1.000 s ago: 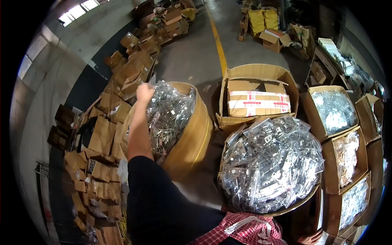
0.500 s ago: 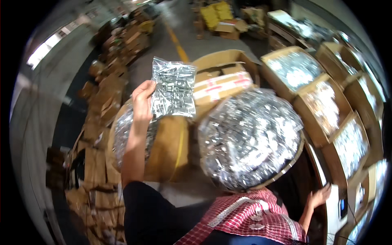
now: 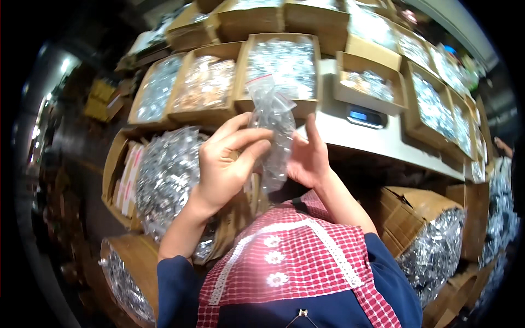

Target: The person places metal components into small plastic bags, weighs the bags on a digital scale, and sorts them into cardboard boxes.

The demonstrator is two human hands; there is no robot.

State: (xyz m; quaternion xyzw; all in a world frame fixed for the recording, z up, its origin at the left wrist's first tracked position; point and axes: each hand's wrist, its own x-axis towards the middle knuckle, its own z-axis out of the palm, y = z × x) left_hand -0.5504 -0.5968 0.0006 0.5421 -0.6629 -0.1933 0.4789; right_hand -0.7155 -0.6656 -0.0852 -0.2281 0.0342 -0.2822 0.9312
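Observation:
A crumpled clear zip bag (image 3: pixel 279 123) with red lines at its top stands upright between my hands; what is inside is hard to make out. My left hand (image 3: pixel 227 158) pinches its left side with thumb and fingers. At the other side is my right hand (image 3: pixel 309 156), its thumb stretched up away from the bag and its fingers partly hidden behind it. Beyond the hands sits an open cardboard box (image 3: pixel 240 93) of shiny clear packets (image 3: pixel 281 60). Left of my left hand is a large heap of bagged silvery parts (image 3: pixel 167 180).
A white table (image 3: pixel 350 136) carries a small scale with a lit display (image 3: pixel 365 116) and a smaller carton (image 3: pixel 372 98). Several more packet-filled boxes (image 3: pixel 205 82) line the far side. At lower right stands a carton (image 3: pixel 404 218) with dark bagged parts; another box (image 3: pixel 134 262) is at lower left.
My view has turned right toward the table and boxes. The left hand, raised with a flat bag before, is now near my chest. My right hand has come from the table to the bag.

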